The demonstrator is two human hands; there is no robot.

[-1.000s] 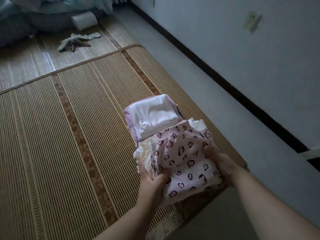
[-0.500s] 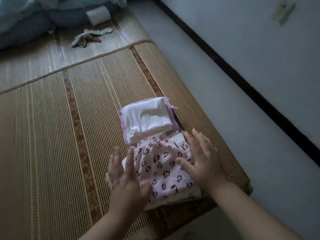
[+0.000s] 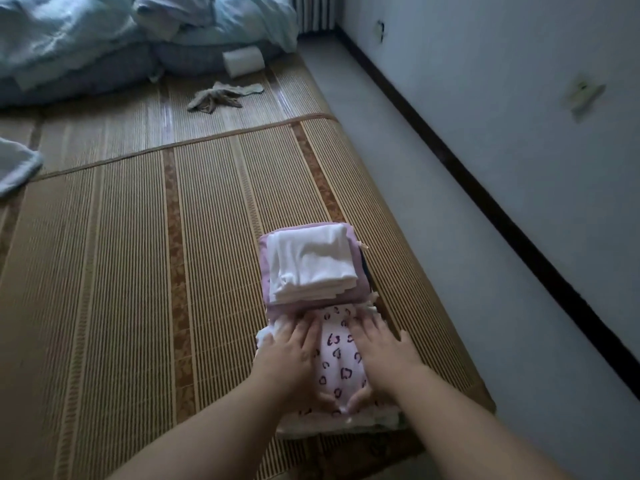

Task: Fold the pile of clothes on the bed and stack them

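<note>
**One fold being pressed flat, stacking yet to come**

Both hands lie on the heart-print garment (image 3: 337,362), which sits folded at the near end of the bed mat (image 3: 138,271), close to the edge by the floor. The left hand (image 3: 294,355) covers its left half and the right hand (image 3: 384,355) its right half. The fingers (image 3: 304,329) are straight and spread, gripping nothing and only pressing down, and the thumbs turn inward toward each other at the near hem.

Touching the garment's far edge is a small stack, a white cloth (image 3: 311,265) on top of a wider pink cloth (image 3: 265,271).

The step in hand looks like smoothing the finished fold. The next move probably calls for sliding the fingers under both sides, lifting the bundle level so the layers do not slip open, and setting it squarely on the white cloth.

Farther up the mat lies a crumpled cloth (image 3: 221,98), which may yet need folding. Beyond it are a white roll (image 3: 242,62) and blue bedding (image 3: 69,36).
</note>
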